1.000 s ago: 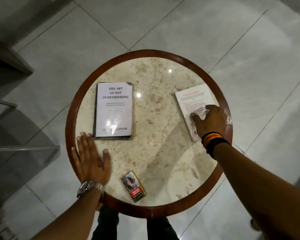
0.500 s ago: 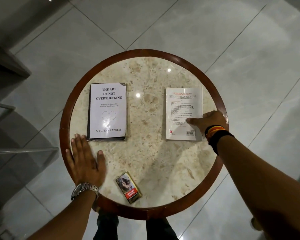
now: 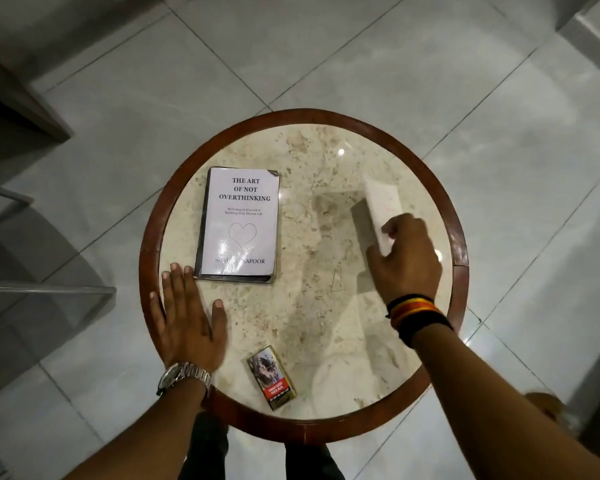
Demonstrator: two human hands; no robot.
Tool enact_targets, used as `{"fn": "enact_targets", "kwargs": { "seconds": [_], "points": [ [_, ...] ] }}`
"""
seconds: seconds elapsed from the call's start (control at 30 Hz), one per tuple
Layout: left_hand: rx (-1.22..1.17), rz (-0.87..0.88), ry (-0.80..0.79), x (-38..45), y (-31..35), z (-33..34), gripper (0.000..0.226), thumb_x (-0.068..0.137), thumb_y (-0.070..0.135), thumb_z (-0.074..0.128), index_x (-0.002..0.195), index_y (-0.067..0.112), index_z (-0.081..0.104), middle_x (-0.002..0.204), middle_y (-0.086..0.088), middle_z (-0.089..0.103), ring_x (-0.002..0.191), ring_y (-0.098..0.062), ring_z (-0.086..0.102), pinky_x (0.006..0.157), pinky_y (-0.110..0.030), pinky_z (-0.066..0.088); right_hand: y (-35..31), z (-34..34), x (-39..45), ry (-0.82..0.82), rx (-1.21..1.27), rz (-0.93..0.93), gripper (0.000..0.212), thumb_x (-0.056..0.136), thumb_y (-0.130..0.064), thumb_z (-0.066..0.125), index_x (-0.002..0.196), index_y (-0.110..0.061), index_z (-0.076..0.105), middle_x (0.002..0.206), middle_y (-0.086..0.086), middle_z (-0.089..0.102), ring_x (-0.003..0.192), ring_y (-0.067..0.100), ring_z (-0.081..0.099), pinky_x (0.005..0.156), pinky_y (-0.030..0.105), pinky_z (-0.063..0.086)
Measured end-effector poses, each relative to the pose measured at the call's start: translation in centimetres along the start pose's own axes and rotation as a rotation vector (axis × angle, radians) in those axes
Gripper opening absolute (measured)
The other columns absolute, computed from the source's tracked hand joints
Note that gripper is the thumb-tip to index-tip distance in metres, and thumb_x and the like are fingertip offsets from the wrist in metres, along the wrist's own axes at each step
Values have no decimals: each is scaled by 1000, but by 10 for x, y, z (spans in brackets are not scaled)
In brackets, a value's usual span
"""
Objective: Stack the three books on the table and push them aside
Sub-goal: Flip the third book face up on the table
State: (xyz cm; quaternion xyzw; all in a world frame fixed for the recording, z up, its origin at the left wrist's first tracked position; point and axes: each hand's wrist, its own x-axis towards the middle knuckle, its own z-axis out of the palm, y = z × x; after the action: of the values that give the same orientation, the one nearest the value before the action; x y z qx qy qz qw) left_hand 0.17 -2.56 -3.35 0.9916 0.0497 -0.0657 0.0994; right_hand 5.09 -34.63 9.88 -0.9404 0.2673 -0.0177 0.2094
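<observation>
While nothing is stacked yet, the job looks to be in its first lift: the right hand [image 3: 407, 263] has closed its fingers and thumb on the near end of a thin white paperback book [image 3: 381, 211], which is blurred and tilted, its far end seemingly raised off the round marble surface with a dark wooden rim [image 3: 326, 116]. Well apart to the left lies the white book titled "The Art of Not Overthinking" [image 3: 239, 223], flat and face up, likely the base of the pile. Just beside its near left corner, the left hand [image 3: 187, 320] rests palm down with fingers spread, gripping nothing. I can make out only these two books; a third is not evident. A small printed packet [image 3: 271, 377] sits by the near edge. Stacking and the sideways push remain.
</observation>
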Motion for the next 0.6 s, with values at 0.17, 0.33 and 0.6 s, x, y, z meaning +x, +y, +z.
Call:
{"fn": "enact_targets", "kwargs": {
  "seconds": [0.17, 0.33, 0.6],
  "points": [
    [-12, -9, -11, 0, 1, -2, 83, 102, 54, 22, 172, 12, 7, 182, -10, 7, 170, -28, 7, 137, -54, 3, 3, 43, -8, -212, -85, -4, 38, 84, -33, 72, 117, -18, 61, 119, 4, 60, 106, 29, 61, 76, 41, 56],
    [-11, -8, -7, 0, 0, -2, 83, 103, 54, 22, 172, 12, 7, 182, -11, 8, 169, -29, 9, 136, -56, 6, 29, 35, -2, -76, 23, 234, 62, 78, -49, 79, 125, -13, 59, 127, 11, 58, 121, 35, 53, 94, 46, 50],
    [-1, -6, -8, 1, 1, 0, 84, 102, 54, 21, 172, 10, 8, 182, -12, 7, 169, -30, 10, 136, -56, 6, 48, 31, 21, -308, 214, 590, 89, 61, -44, 94, 130, -12, 49, 122, 10, 69, 98, 29, 65, 85, 38, 54]
  ]
}}
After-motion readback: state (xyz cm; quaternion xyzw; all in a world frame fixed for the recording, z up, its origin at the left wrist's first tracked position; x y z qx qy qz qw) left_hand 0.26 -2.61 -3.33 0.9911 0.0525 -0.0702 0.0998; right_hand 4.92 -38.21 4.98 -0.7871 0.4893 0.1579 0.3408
